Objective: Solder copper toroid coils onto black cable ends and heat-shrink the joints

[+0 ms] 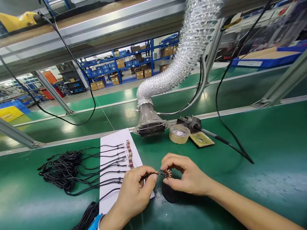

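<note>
- I see a ribbed silver extraction hose (184,54) dropping from above to a fan-fronted hood (151,126) on the green bench mat (263,159).
- Just beside the hood sits a tape roll (179,133), with a soldering iron stand (190,123) behind it and a yellowed sponge pad (201,139) touching its right.
- A round black disc (169,194) lies on the mat.
- Blue warehouse shelving (124,65) holds cardboard boxes far behind.

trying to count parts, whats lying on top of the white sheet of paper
On the white paper lie the stripped ends of several black cables and a row of small copper coils. The left hand covers its lower right corner, so anything there is hidden.
</note>
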{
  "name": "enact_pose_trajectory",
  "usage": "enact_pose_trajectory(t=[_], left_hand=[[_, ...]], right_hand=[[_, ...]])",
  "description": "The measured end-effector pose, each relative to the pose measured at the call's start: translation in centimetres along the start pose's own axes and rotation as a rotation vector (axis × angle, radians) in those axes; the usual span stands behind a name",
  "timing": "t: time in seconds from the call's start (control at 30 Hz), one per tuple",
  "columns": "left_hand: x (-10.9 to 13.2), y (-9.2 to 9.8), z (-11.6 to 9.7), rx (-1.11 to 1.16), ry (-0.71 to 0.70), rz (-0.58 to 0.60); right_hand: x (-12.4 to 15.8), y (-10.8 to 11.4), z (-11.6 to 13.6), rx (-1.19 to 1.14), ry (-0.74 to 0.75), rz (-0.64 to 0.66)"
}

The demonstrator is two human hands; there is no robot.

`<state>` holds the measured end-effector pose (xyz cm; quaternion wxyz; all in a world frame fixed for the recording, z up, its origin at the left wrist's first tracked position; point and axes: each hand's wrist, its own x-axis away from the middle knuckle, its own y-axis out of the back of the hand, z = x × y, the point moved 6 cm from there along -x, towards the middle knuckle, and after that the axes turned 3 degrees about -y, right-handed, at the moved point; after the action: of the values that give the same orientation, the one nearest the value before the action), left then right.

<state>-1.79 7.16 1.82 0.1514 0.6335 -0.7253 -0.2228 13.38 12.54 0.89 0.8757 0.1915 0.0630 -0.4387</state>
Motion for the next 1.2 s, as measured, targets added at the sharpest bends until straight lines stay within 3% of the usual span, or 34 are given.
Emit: enact_pose_trajectory(t=[0.13, 0.23, 0.5, 0.8, 1.0, 1.2], left_hand=[[0.1, -0.5, -0.3, -0.076, -0.024, 0.014], [0.2, -0.7, -0.1, -0.070, -0.006, 0.027], [0.5, -1.0, -0.9, -0.099, -0.063, 0.034], [0.4, -1.1, -0.7, -0.133, -0.019, 0.013], [0.4, -1.0, -0.5, -0.138, 0.017, 0.017], [0.3, -1.2, -0.8, -0.175, -0.021, 0.034]], right_hand=[[0.6, -1.6, -1.8, -0.414, -0.324, 0.146], [0.8, -2.6, -2.3, -0.619, -0.436, 0.211], [0.8, -2.1, -2.4, -0.642, -0.348, 0.185], [1.1, -2.6, -3.0, -0.708, -0.445, 0.252], [1.3, -2.9, -2.4, -0.751, -0.414, 0.319], [1.4, -2.9, -3.0, -0.613, -0.472, 0.280]])
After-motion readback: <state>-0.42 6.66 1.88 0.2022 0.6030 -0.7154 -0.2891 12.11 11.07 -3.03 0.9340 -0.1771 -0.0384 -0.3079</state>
